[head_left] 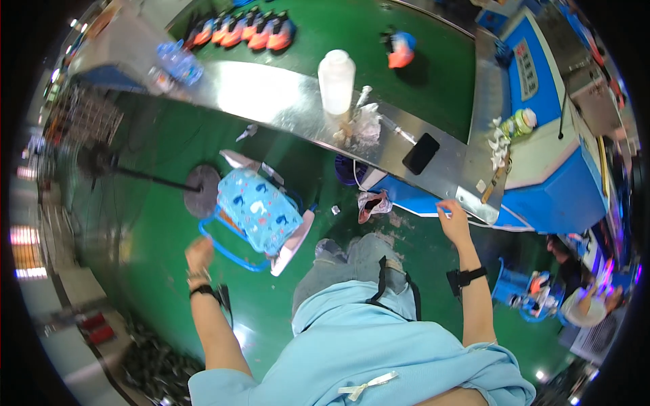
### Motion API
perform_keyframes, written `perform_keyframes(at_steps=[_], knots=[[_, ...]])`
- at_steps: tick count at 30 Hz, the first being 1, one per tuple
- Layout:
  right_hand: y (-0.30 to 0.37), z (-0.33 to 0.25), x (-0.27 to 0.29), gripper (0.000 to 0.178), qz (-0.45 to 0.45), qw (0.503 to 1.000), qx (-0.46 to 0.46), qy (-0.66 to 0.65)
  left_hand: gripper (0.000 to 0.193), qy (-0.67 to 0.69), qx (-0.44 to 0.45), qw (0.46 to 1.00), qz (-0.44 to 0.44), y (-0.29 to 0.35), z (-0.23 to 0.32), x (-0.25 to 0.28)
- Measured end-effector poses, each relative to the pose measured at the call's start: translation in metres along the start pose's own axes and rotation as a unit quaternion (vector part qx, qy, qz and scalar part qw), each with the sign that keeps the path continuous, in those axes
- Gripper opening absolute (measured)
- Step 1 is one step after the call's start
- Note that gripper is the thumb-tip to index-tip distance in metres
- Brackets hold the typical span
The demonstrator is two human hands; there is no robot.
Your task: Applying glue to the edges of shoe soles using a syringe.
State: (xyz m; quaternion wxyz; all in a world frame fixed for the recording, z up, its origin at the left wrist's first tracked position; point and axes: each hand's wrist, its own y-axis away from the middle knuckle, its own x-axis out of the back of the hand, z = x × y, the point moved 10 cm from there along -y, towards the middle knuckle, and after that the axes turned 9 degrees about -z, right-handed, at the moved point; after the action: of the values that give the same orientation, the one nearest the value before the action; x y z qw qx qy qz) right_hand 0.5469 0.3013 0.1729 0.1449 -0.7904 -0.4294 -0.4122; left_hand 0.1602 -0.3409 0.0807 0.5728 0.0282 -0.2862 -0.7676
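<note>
Spotted chair (295, 243) on green floor (264, 304), just beside left hand (200, 255) | too blurry, couldn't tell if clenched | saw right hand (453, 220) loose, empty near metal counter (274, 101) | guessed light, stiff, soft cushion (259, 210), best grabbed by blue tubing (238, 261)

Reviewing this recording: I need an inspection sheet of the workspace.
Surface: shiny metal bench, littered in places.
Job's things: blue-framed chair with whale-print cover, beside the left hand; black phone on the bench, near the right hand.
Clutter: white plastic bottle, standing; crumpled white material; green-labelled bottle.
Hands: left blurred, grip unclear; right seemingly empty, by the bench edge.
Cables: white cord or hose below the bench.
Surroundings: green floor; row of orange-and-black shoes beyond the bench.
</note>
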Motion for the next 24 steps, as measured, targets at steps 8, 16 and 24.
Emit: perform_keyframes(at_steps=[8, 16, 24], knots=[[-0.099, -0.021, -0.019, 0.020, -0.070, 0.988, -0.012, -0.135, 0.017, -0.005, -0.083, 0.990, -0.118, -0.100, 0.234, -0.152], [-0.170, -0.059, -0.039, 0.024, -0.140, 0.982, 0.046, -0.116, 0.023, 0.102, 0.175, 0.977, 0.064, -0.016, 0.051, -0.028], [-0.240, -0.082, -0.077, 0.023, -0.094, 0.988, 0.042, -0.113, 0.036, -0.073, 0.052, 0.965, -0.245, -0.269, 0.230, -0.147]])
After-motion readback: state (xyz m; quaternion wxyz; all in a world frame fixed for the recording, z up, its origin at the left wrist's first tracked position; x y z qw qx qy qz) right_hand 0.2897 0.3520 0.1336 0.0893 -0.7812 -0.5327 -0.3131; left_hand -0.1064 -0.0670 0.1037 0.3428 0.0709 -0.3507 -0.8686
